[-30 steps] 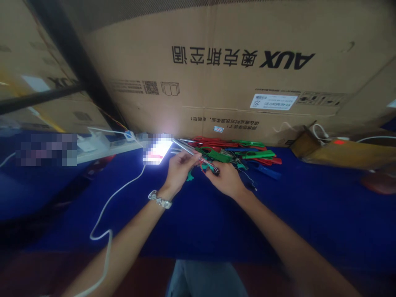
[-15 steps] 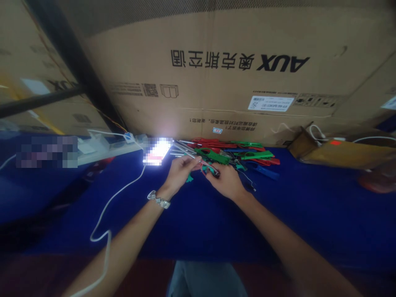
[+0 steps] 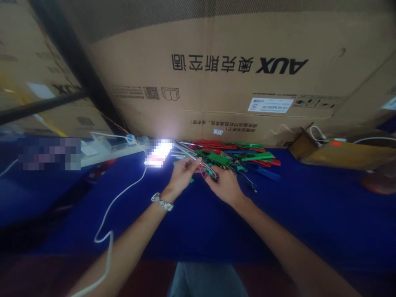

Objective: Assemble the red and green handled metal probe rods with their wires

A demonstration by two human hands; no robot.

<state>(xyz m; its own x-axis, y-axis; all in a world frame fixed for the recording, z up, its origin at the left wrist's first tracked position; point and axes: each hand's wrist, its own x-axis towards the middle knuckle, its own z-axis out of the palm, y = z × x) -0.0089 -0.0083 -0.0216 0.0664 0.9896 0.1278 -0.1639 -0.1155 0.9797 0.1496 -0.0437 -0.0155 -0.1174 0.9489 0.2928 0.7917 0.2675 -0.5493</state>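
Above the middle of the blue cloth my left hand is closed, thumb and fingers pinching the near end of a thin metal tube. Thin red and pale wires run from there to my right hand. That hand is closed around the wires and a small dark part, mostly hidden by its fingers. Just behind both hands lies a green plastic handle shell, like one from a long-nosed gas lighter. Small teal pieces show beneath my fingers.
Red handle shells, more green ones and a blue one are heaped against the cardboard box. A bright, blurred-out screen and a white cable lie left. An open brown carton stands right.
My left hand and wrist have shifted slightly right and down. My right hand keeps its grip on the wires, almost in place. The whole view has moved a little.
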